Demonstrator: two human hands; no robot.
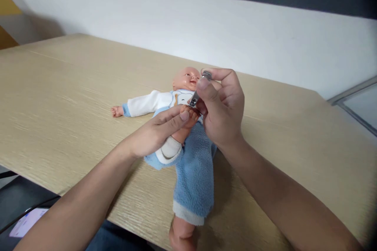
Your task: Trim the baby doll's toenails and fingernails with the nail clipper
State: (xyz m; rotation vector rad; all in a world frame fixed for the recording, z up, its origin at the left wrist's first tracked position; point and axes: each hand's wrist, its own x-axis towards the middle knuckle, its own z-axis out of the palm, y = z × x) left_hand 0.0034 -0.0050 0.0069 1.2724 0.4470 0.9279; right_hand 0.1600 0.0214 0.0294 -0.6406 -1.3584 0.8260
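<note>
My left hand is closed around the raised bare foot of a vinyl baby doll dressed in a fluffy blue-and-white outfit. The doll lies on its back on a pale wood-grain desk, head pointing away from me. My right hand grips a small silver metal nail clipper between thumb and fingers, its head right at the doll's toes, though from here I cannot tell whether it touches them. The doll's other leg stretches towards me, ending near the desk's front edge. Behind the desk rises a white wall.
</note>
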